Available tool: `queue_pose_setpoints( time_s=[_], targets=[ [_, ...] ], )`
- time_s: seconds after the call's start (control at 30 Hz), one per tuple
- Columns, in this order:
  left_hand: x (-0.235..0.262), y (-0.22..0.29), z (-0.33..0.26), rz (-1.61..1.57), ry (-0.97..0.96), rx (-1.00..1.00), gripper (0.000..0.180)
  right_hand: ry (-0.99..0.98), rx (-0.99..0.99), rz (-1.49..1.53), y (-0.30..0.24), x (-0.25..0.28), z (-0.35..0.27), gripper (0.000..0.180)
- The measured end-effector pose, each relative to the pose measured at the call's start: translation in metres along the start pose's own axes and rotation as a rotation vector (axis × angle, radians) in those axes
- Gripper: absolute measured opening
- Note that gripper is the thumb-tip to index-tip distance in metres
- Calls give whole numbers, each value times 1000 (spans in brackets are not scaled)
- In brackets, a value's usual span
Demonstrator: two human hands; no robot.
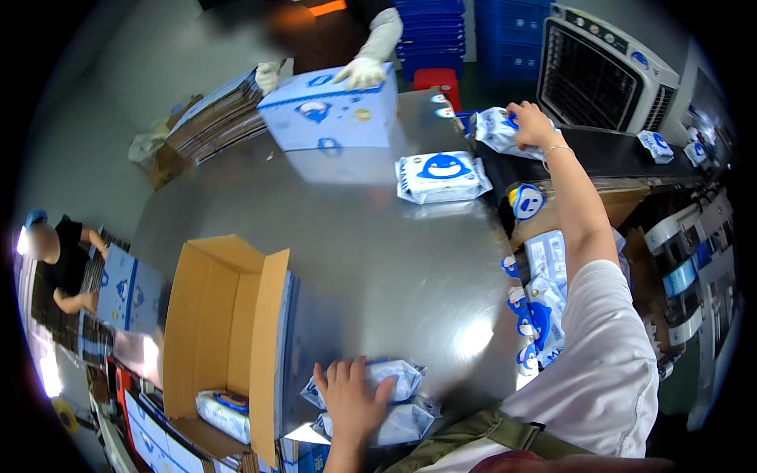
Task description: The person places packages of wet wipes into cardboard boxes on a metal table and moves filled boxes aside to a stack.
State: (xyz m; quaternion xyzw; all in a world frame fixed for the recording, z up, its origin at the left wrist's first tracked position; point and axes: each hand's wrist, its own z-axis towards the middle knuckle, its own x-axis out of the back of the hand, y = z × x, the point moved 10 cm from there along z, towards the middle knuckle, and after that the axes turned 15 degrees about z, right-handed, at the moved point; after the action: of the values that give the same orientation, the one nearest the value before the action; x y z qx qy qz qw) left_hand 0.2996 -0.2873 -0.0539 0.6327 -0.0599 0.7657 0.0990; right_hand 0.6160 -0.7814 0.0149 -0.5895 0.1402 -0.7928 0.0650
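Observation:
My right hand [535, 128] reaches far to the right, its fingers closed on a white and blue pack of wipes [497, 132] at the end of the black conveyor belt [603, 150]. Near me, my left hand [352, 396] lies with fingers spread over two packs of wipes [406, 426] at the table's front edge. Beside it on the left, an open cardboard box [213, 315] has a pack of wipes [225, 415] inside at its near end. Another pack of wipes [443, 177] lies flat on the metal table [378, 260], near the belt's end.
Across the table, a co-worker's gloved hands [363, 72] rest on a closed blue carton [331, 114]. Flattened cartons [225, 118] are stacked at the far left. At left, another person holds a blue carton [126, 290]. More packs [544, 299] lie below the table's right edge.

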Motion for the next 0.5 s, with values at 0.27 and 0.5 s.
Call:
queue_pose_setpoints(
  time_s=[0.27, 0.5],
  targets=[
    [6, -3, 1, -15, 38, 1, 55, -88, 336, 291, -191, -87, 7, 74],
    [6, -7, -5, -29, 87, -53, 53, -263, 501, 338, -247, -74, -111, 59]
  ],
)
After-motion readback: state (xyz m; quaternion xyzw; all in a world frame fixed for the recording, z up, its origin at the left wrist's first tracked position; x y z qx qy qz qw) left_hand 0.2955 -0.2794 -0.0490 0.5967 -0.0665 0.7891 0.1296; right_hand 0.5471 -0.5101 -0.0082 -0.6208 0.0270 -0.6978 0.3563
